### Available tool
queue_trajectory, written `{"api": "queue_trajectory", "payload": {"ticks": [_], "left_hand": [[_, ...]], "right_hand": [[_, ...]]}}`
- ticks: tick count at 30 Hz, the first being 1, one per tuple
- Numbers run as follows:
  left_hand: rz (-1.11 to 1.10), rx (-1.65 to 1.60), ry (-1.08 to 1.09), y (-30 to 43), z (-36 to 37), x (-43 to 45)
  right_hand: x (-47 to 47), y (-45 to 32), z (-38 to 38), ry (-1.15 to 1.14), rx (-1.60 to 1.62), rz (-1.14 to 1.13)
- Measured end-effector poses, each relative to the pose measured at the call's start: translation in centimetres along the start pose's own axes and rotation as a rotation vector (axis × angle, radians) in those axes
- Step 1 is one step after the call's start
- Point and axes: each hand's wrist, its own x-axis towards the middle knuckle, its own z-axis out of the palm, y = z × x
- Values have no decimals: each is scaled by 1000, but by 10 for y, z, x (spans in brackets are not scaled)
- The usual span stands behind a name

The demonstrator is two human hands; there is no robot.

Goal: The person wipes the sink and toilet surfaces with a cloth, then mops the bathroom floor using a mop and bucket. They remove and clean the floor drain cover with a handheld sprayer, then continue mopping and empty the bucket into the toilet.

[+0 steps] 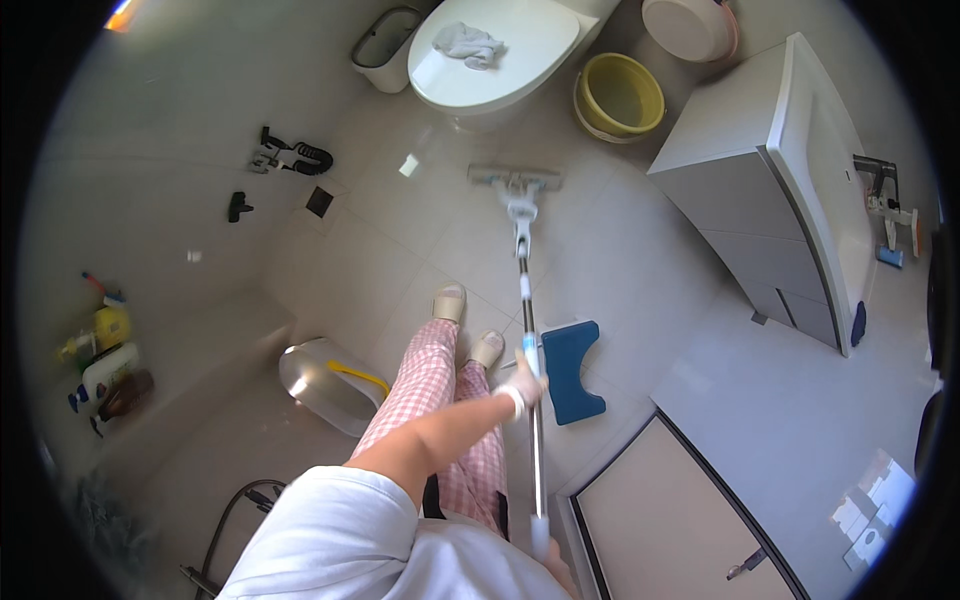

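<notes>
A mop with a silver handle [537, 457] runs down the middle of the view. Its wide, flat head [517, 177] rests on the pale tile floor [615, 247] in front of a white toilet [517, 75]. My left hand [526, 382], in a pale glove, is wrapped around the handle partway along. Down at the handle's white end grip [539, 534], my right hand [559, 571] is partly visible and closed around the pole. Just right of the handle lies a blue, notched footstool [571, 367].
A grey cloth [471, 46] lies on the toilet lid. Nearby stand a bin [390, 73] and a yellow bucket [656, 97]. A grey vanity [750, 202] juts out at right, with a door [667, 510] below. Left of my slippers [450, 301] sits a shiny oval basin [322, 382].
</notes>
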Motion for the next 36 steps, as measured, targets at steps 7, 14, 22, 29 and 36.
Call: {"api": "queue_trajectory", "payload": {"ticks": [7, 14, 22, 29, 36], "left_hand": [[-148, -100, 79, -71, 81, -64], [85, -570, 373, -47, -40, 11], [3, -526, 498, -46, -169, 26], [-123, -923, 9, -21, -7, -59], [157, -1982, -108, 31, 16, -48]], "right_hand": [[-58, 61, -56, 84, -209, -64], [11, 16, -48, 65, -303, -253], [46, -109, -4, -99, -542, -361], [-39, 7, -133, 286, -1141, -60], [-128, -74, -237, 465, -1333, -409]]}}
